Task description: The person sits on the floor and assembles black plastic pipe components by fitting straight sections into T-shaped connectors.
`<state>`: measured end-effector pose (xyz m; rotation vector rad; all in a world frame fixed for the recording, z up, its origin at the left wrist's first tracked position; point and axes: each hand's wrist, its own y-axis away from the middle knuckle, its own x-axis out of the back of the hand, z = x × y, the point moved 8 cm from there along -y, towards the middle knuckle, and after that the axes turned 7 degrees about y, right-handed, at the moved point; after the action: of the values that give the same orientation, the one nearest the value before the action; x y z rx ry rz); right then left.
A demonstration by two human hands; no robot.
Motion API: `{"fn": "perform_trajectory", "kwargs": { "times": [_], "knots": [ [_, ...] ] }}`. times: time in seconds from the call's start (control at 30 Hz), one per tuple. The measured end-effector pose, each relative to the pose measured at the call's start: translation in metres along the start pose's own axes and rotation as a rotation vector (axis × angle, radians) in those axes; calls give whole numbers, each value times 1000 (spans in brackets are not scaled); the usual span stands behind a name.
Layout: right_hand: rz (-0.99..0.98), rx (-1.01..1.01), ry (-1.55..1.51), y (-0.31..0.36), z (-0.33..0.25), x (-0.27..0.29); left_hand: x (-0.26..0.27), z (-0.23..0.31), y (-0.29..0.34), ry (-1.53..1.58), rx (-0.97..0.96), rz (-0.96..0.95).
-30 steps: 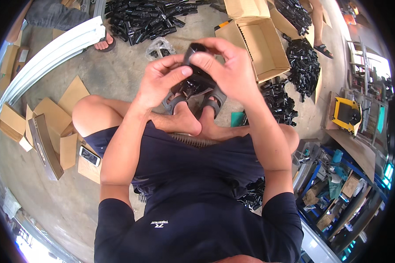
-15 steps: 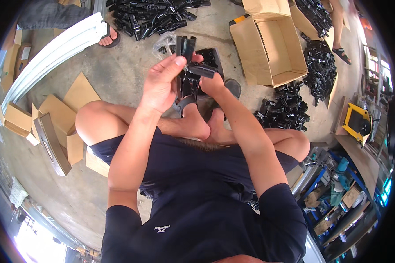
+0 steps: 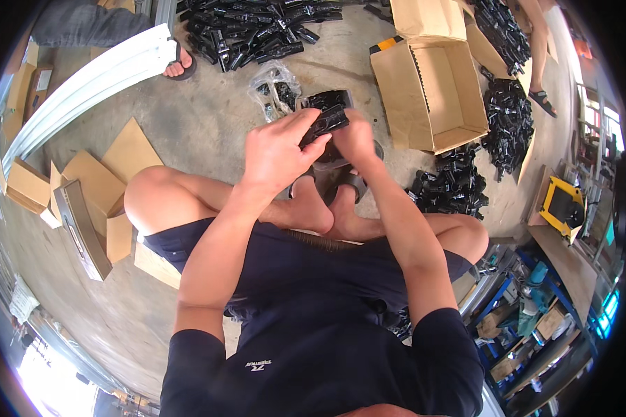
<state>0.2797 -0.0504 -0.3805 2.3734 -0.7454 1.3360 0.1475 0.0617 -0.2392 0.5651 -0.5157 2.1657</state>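
Observation:
Between my raised thumb and fingers, my left hand [image 3: 275,153] grips a glossy black plastic fitting [image 3: 327,124], short and tube-like, held at a slant. At its right end is my right hand [image 3: 355,141], with the fingers curled in; what they hold, if anything, is hidden. Just beyond and under both hands stands a tub [image 3: 338,164] with small black pieces in it, partly covered by the hands. A clear plastic bag [image 3: 290,71] containing small dark pieces lies to the left of the tub, on the floor.
Heaps of black fittings lie at the far side [image 3: 250,31] and at the right [image 3: 452,181]. An open cardboard box [image 3: 459,90] stands between them. Flattened cartons [image 3: 94,201] and long white strips [image 3: 90,90] are at the left. Other people's feet [image 3: 181,64] show at the back.
Both hands have come lower and closer together over the tub. The fitting in my left hand, earlier beside another black piece, is now tilted. The plastic bag shows more fully.

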Motion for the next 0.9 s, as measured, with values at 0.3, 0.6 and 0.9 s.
{"fn": "perform_trajectory", "kwargs": {
  "times": [0.3,0.6,0.9],
  "knots": [
    [310,233,-254,26,-96,179,0,24,9,-204,-168,45],
    [250,508,-5,44,-133,162,-7,35,20,-258,-185,-38],
    [228,507,141,48,-141,150,-11,35,25,-270,-147,-65]
  ]
}}
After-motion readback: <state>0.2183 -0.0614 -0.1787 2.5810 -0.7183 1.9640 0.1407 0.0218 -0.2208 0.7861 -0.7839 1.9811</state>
